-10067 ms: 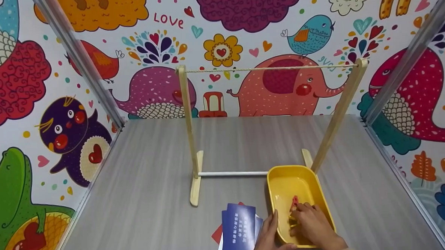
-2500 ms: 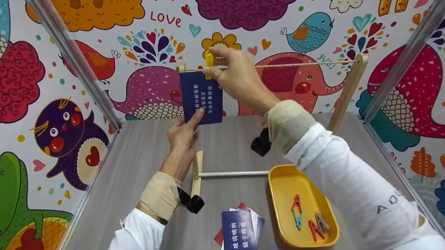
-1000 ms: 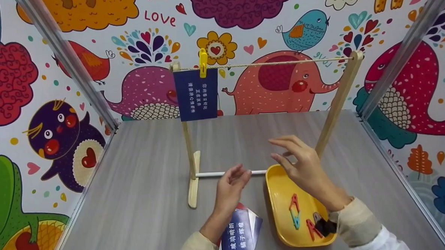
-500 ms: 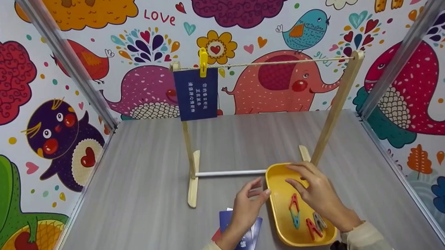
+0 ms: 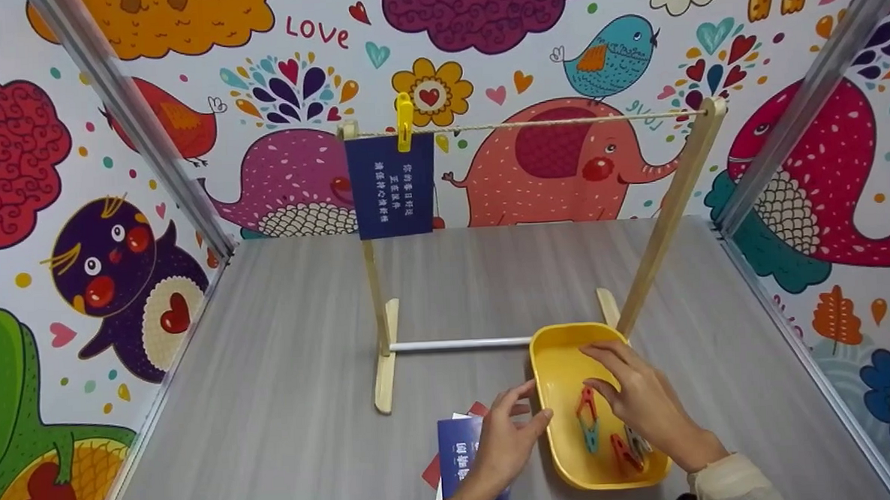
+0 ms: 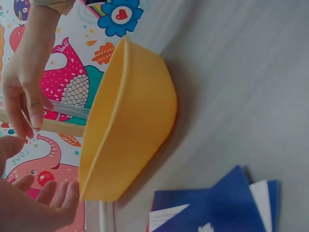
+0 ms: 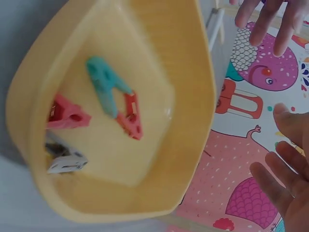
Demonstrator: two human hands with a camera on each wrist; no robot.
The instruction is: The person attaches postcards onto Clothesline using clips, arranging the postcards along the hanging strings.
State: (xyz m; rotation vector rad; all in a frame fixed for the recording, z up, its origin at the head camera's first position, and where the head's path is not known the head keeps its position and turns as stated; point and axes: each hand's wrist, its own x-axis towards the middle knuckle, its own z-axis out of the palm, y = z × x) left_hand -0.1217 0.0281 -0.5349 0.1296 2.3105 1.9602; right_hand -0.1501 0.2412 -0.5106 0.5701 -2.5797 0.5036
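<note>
My right hand [image 5: 643, 399] reaches over the yellow plastic tray [image 5: 545, 441], thumb and fingers apart, holding nothing. Below it in the tray lie a red clothespin [image 5: 586, 403], a teal clothespin [image 5: 590, 436], another red clothespin [image 5: 625, 451] and a grey clothespin [image 7: 67, 159]. Fingertips of my left hand [image 5: 504, 439] are right at the tray's left rim, with nothing gripped. Part of a stack of cards [image 5: 454, 449], the top one dark blue with white characters, is hidden beneath that hand. A yellow clothespin [image 5: 405, 122] pins a blue card [image 5: 394, 192] to the rope [image 5: 530, 124].
The rope spans two wooden posts, a left post [image 5: 376, 298] and a right post [image 5: 669, 218], standing on the grey table [image 5: 270, 363]. A white rod [image 5: 460, 345] joins them low down, partly behind the tray. Patterned walls with metal corner rails surround the table.
Earlier my left hand held the blue card at the rope while my right hand pinched the yellow clothespin. The card now hangs there, and both hands have come down to the tray.
</note>
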